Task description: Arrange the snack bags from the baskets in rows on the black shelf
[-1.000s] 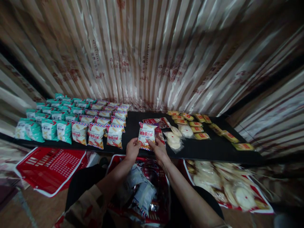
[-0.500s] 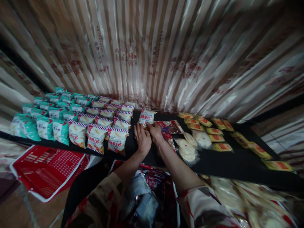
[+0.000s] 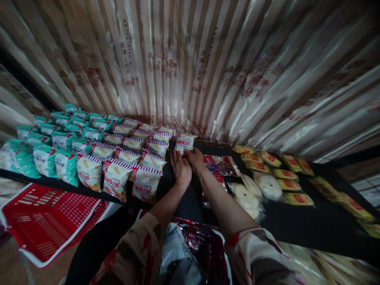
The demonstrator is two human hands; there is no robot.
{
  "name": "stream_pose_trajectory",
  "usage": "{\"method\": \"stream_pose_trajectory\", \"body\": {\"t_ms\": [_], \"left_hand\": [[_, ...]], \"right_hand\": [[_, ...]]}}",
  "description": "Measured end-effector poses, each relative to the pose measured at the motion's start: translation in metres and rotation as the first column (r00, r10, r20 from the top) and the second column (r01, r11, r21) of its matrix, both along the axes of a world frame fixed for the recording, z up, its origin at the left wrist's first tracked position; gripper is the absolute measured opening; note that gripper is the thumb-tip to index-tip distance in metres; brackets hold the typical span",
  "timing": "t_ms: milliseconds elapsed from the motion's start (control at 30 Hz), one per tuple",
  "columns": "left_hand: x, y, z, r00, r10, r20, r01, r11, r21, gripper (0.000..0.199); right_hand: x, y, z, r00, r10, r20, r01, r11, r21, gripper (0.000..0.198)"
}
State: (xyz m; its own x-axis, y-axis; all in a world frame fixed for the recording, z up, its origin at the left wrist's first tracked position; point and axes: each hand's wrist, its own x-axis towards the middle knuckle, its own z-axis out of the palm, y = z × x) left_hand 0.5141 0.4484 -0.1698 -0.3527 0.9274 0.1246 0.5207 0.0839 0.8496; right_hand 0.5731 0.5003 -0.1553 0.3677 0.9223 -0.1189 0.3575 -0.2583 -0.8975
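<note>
A white snack bag (image 3: 184, 143) with red lettering stands near the back of the black shelf (image 3: 190, 198). At its lower left, my left hand (image 3: 181, 171) presses close with the fingers together. My right hand (image 3: 195, 159) has its fingers curled at the lower right of the same bag. Both hands appear to grip the bag's bottom, though the fingertips are partly hidden. To the left stand rows of similar white snack bags (image 3: 147, 183) with striped tops. Just right of my right hand lie dark red flat packets (image 3: 223, 164).
Teal snack bags (image 3: 67, 165) fill the shelf's left end. Clear packs of pale round items (image 3: 268, 186) and yellow packets (image 3: 289, 185) lie to the right. Below are a red basket (image 3: 50, 221) and a container of dark red packages (image 3: 202, 241). A striped curtain (image 3: 184, 79) hangs behind.
The view has shifted slightly, closer to the shelf. Both hands stay at the same snack bag, which stands in nearly the same place beside the rows.
</note>
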Motion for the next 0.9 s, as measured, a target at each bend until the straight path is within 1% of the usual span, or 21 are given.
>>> {"method": "stream_pose_trajectory", "body": {"t_ms": [133, 267, 367, 500, 600, 767, 833, 900], "left_hand": [[0.001, 0.015, 0.001, 1.0, -0.008, -0.011, 0.008, 1.0, -0.003, 0.047], [0.001, 0.023, 0.002, 0.999, -0.027, -0.019, 0.026, 1.0, -0.012, 0.047], [0.0, 0.026, 0.002, 0.999, -0.042, -0.023, 0.041, 0.999, -0.009, 0.046], [-0.002, 0.028, 0.001, 0.997, -0.076, -0.025, 0.076, 0.997, 0.002, 0.045], [-0.002, 0.03, 0.001, 0.993, -0.103, -0.051, 0.103, 0.995, 0.006, 0.046], [-0.004, 0.032, 0.003, 0.993, -0.102, -0.055, 0.102, 0.995, -0.01, 0.046], [-0.005, 0.031, 0.004, 0.993, -0.105, -0.048, 0.105, 0.994, 0.001, 0.045], [-0.004, 0.027, 0.006, 0.993, -0.104, -0.054, 0.105, 0.994, 0.029, 0.045]], "right_hand": [[0.001, 0.019, 0.002, 0.995, 0.034, 0.097, -0.033, 0.999, -0.005, 0.04], [0.0, 0.03, 0.002, 0.982, 0.063, 0.178, -0.065, 0.998, 0.003, 0.041], [-0.001, 0.034, 0.002, 0.954, 0.101, 0.281, -0.106, 0.994, 0.003, 0.042], [0.0, 0.036, -0.001, 0.91, 0.092, 0.404, -0.113, 0.993, 0.027, 0.055], [0.001, 0.038, -0.005, 0.899, 0.114, 0.422, -0.147, 0.988, 0.047, 0.057], [0.002, 0.04, -0.009, 0.88, 0.167, 0.445, -0.215, 0.975, 0.061, 0.055], [0.002, 0.039, -0.011, 0.868, 0.166, 0.467, -0.224, 0.972, 0.071, 0.056], [0.002, 0.035, -0.012, 0.868, 0.133, 0.479, -0.206, 0.973, 0.102, 0.055]]}}
